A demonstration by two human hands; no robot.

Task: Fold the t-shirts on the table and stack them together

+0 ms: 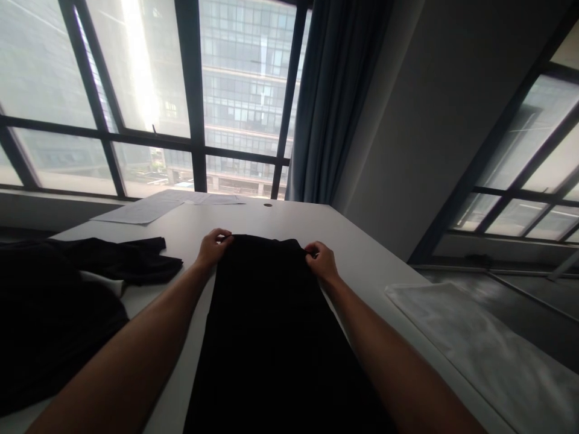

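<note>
black cloth (275,325) lies lengthwise on the white tabletop (362,244), approx mid-way btwn its left & right edges; it runs from the hands back toward the near side & out of view at the bottom. left hand (214,247) is nearly closed, thumb & fingers pinching the cloth's far left corner. right hand (322,260) is likewise nearly closed, pinching the far right corner. cloth's far edge spans btwn the two hands, w/ a slight wave nr the right one; no. of layers can't be told. dark clothes (49,301) lie in a loose heap along the tabletop's left side, beside the left forearm. papers (147,211) lie nr the far left corner. small dark disc (268,205) sits close to the far edge. clear plastic sheet (488,355) lies at the right edge, right of the right forearm. blue curtain (325,102) hangs beyond the far edge, next to the window (246,78).
</note>
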